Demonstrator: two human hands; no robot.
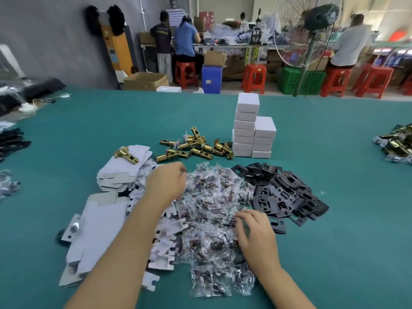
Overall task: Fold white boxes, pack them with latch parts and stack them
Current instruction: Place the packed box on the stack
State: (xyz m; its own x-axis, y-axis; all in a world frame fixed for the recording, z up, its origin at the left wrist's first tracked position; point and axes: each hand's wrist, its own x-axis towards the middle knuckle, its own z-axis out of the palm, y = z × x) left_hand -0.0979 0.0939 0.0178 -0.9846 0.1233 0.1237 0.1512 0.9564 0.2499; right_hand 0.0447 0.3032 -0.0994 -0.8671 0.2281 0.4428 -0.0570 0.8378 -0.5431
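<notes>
Two stacks of folded white boxes [252,128] stand at mid-table. In front of them lies a heap of brass latch bolts [196,146]. One more brass latch [126,154] rests on a pile of flat white box blanks [124,172]. A partly folded blank [98,233] lies near my left forearm. A heap of clear screw bags [214,210] fills the centre, with black strike plates [287,192] to its right. My left hand [167,181] hovers with curled fingers at the bags' far left edge; what it holds is unclear. My right hand [256,230] rests on the bags, fingers bent.
The green table [347,241] has more brass latches [396,143] at the right edge and dark parts [13,139] at the left edge. Small white card inserts [165,241] lie between my arms. People on red stools and a standing fan [312,32] are behind the table.
</notes>
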